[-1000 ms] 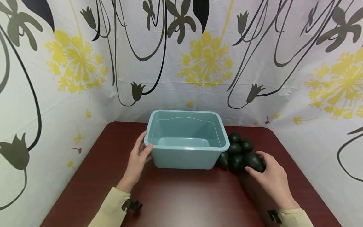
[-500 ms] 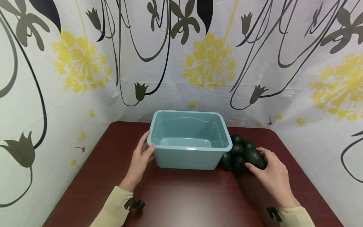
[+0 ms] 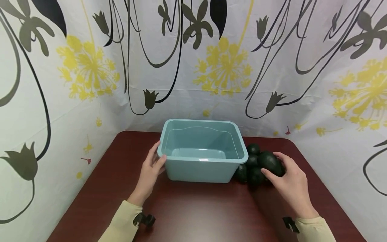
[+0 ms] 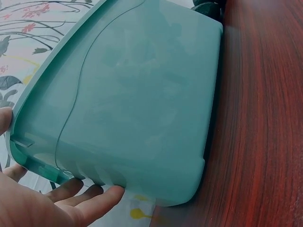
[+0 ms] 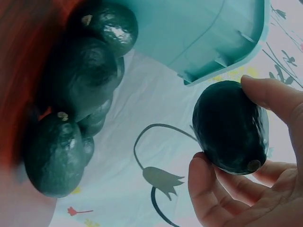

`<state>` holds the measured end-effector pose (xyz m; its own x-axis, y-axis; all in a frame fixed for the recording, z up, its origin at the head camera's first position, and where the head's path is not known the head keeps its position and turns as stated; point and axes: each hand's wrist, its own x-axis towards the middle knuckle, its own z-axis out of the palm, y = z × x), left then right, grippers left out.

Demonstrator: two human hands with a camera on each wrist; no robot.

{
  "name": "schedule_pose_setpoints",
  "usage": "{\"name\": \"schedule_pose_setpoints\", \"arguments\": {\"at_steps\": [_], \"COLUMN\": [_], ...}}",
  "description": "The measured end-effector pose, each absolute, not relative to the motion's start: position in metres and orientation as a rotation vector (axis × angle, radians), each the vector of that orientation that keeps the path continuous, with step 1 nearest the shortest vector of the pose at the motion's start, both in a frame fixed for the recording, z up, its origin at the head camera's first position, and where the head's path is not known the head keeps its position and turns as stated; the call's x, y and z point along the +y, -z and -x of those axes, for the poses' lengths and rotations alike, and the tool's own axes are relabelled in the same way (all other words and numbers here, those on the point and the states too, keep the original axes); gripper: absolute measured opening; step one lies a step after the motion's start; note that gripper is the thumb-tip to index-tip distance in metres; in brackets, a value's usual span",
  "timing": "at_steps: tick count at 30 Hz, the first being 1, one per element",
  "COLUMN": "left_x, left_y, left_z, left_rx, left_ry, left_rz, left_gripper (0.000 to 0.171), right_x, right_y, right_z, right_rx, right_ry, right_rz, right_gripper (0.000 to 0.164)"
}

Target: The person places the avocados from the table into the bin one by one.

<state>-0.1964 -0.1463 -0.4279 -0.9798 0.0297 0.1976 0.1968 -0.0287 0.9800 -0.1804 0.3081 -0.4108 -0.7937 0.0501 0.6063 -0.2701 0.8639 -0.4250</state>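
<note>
A light blue plastic bin stands on the table with nothing inside. My left hand grips its left end at the rim; in the left wrist view the fingertips press against the bin's wall. At the right, my right hand holds a dark green avocado between thumb and fingers. The right wrist view has this avocado apart from the others. Several more avocados sit piled against the bin's right side, partly hidden behind the held one.
The dark red wooden table extends toward me in front of the bin. A white cloth with printed flowers hangs along the back and both sides. Each wrist wears a small black camera over a pale yellow sleeve.
My right hand has raised the avocado slightly off the pile. The left hand keeps its place on the bin. The head view has shifted a little.
</note>
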Motion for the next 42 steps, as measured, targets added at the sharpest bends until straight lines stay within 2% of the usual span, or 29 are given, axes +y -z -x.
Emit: {"name": "schedule_pose_setpoints", "arguments": {"at_steps": [16, 23, 31, 42], "left_x": [-0.143, -0.148, -0.145, -0.136], "left_y": [0.428, 0.455, 0.458, 0.429], "left_z": [0.196, 0.212, 0.211, 0.193], "left_rx": [-2.115, -2.09, -2.092, -2.14], "left_ry": [2.133, 2.113, 2.073, 2.014], "left_rz": [0.221, 0.256, 0.274, 0.243], "left_gripper": [0.065, 0.063, 0.064, 0.068], "right_x": [0.292, 0.286, 0.278, 0.264], "right_y": [0.393, 0.388, 0.384, 0.38], "right_z": [0.187, 0.192, 0.195, 0.204], "right_rx": [-2.338, -2.336, -2.327, -2.285], "right_ry": [-0.705, -0.718, -0.73, -0.772], "right_rz": [-0.235, -0.26, -0.278, -0.329], "right_gripper": [0.071, 0.071, 0.071, 0.071]}}
